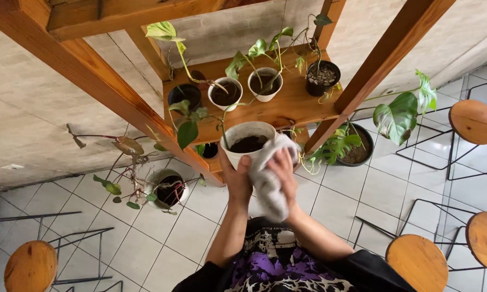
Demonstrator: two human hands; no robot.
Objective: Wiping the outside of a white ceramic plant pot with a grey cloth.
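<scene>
My left hand [236, 176] grips a white plant pot [244, 134] filled with dark soil, holding it up in front of my chest. A thin-stemmed green plant [188, 125] grows out of the pot toward the left. My right hand [283, 167] presses a grey cloth [269, 181] against the pot's right side and rim. The cloth hangs down between my two wrists.
A wooden shelf [287, 103] behind the pot carries two white pots [225, 93] and two dark pots [322, 77] with plants. On the tiled floor stand a white pot [167, 187] and a dark pot [357, 145]. Round wooden stools [475, 121] stand right and left.
</scene>
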